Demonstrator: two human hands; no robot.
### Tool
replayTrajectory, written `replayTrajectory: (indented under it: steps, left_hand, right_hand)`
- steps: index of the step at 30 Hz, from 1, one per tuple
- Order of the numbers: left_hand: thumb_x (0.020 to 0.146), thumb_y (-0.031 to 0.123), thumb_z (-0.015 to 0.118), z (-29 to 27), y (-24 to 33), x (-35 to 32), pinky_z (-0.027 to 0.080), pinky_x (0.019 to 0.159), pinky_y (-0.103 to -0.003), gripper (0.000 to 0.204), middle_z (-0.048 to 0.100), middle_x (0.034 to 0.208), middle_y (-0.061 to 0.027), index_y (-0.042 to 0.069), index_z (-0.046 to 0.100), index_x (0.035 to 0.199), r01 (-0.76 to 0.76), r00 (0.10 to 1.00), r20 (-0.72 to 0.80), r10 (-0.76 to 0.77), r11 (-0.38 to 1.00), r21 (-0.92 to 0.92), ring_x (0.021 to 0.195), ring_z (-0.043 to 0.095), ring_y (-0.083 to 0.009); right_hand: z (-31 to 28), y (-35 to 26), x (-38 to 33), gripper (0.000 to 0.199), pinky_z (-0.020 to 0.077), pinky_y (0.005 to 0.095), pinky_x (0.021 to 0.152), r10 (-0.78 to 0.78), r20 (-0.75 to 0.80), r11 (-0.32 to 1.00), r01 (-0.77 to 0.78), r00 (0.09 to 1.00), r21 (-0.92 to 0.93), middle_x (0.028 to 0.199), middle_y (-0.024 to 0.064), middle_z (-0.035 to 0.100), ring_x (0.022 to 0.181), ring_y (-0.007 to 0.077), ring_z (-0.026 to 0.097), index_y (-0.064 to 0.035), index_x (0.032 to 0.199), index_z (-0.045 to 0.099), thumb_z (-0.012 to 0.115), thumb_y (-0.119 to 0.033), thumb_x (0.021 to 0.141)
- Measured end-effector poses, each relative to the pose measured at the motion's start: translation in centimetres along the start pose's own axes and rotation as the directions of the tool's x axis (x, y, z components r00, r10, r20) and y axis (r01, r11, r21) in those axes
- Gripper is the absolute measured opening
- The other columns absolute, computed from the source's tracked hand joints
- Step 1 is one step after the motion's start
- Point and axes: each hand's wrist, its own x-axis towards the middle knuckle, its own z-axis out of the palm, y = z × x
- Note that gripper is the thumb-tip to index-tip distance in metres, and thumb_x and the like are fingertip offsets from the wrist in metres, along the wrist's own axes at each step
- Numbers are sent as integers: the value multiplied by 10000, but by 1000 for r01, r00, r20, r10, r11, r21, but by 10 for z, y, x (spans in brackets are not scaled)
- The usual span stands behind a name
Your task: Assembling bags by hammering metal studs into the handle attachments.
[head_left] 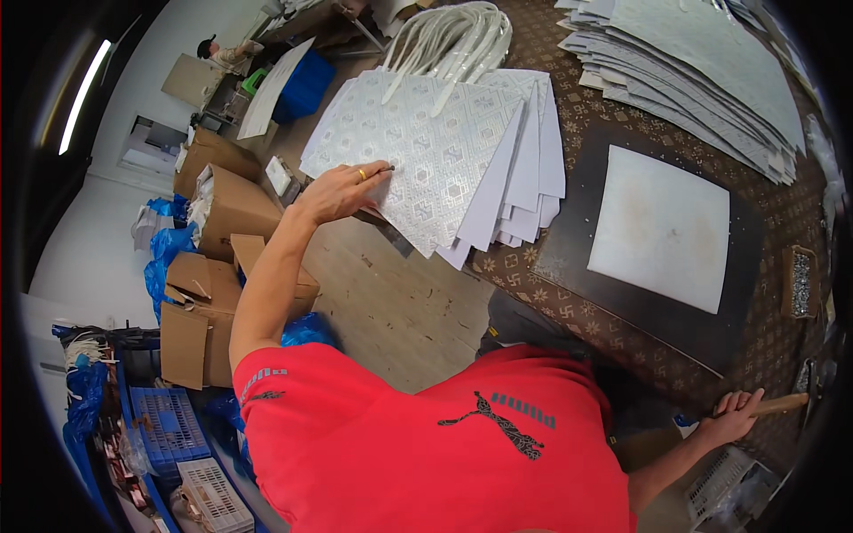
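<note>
1. A fanned stack of flat paper bags [435, 151], silver-white with a geometric pattern and white cord handles [453, 40], is lying on the counter [533, 266] at its far left edge.
2. Brown cardboard boxes [227, 209] are standing on the floor to the left of the counter, with blue plastic bags beside them; blue and white plastic crates [169, 426] are sitting lower left.
3. A white square sheet [662, 226] is resting on a dark board [569, 249] in the middle of the counter, and a pile of grey-white sheets [702, 80] is lying at the far right.
4. The left hand [342, 191] is pressing on the near corner of the bag stack, its grip nearly closed around a small dark item I cannot identify.
5. The right hand [733, 416] is wrapping its grip tightly around a wooden handle [782, 404] at the counter's near right edge.
6. The counter is covered with a brown patterned cloth; the floor [400, 302] is pale wood.
</note>
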Motion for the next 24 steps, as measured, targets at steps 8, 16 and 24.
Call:
replayTrajectory:
  steps: [8, 16, 24]
  left_hand:
    - [828, 47, 639, 19, 8, -3, 523, 936, -410, 528, 548, 1394, -163, 34, 542, 1347, -20, 985, -172, 30, 998, 58, 1134, 625, -331]
    - [827, -96, 590, 25, -28, -26, 537, 901, -401, 339, 670, 1159, -189, 26, 667, 1134, 222, 805, -520, -284, 958, -180, 1032, 664, -356]
    - [811, -150, 615, -131, 76, 46, 555, 736, -337, 344, 729, 1026, -120, 44, 724, 1073, 107, 316, -949, -18, 994, 16, 868, 704, -278]
  right_hand:
    - [-7, 0, 5, 339, 245, 235, 408, -11, 14, 1000, 11, 1000, 13, 641, -41, 348, 491, 49, 314, -129, 773, 400, 602, -218, 1031]
    - [-8, 10, 10, 362, 228, 240, 371, -7, 57, 995, 1, 998, 99, 610, -61, 313, 449, 38, 279, -161, 749, 382, 599, -232, 1031]
    - [-12, 1, -2, 347, 223, 237, 355, -20, 26, 989, 16, 999, 145, 601, -76, 287, 437, 26, 261, -166, 777, 376, 599, -244, 1031]
